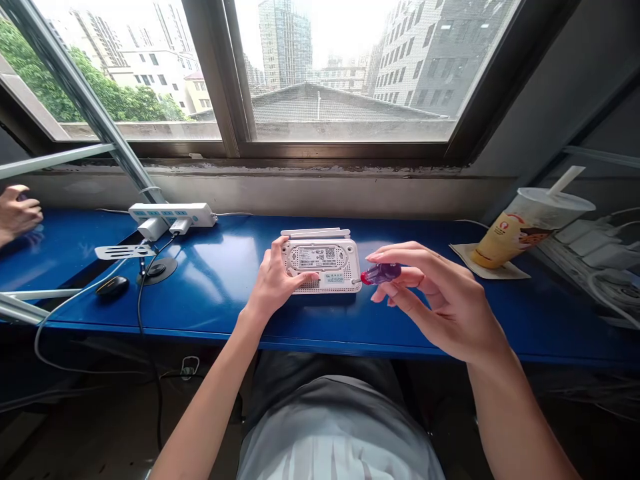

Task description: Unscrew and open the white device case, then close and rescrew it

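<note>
Two hands, both busy: left hand (273, 277) is clamped on the router's left side, thumb over the underside; right hand (440, 293) pinches the screwdriver (383, 273) by its handle.
Router (327, 260): white, bottom up on the blue table (210, 303), antennas (315, 233) along the far edge.
Screwdriver tip: at the router's near right corner, can't tell if it's seated in anything.
Progress: casing looks closed, so no opened-up stage showing. Can't tell which screws are in or out, or how much is left tbh.
Off to the sides: mouse (113, 287) and power strip (199, 213) left, drink cup (525, 230) right.
</note>
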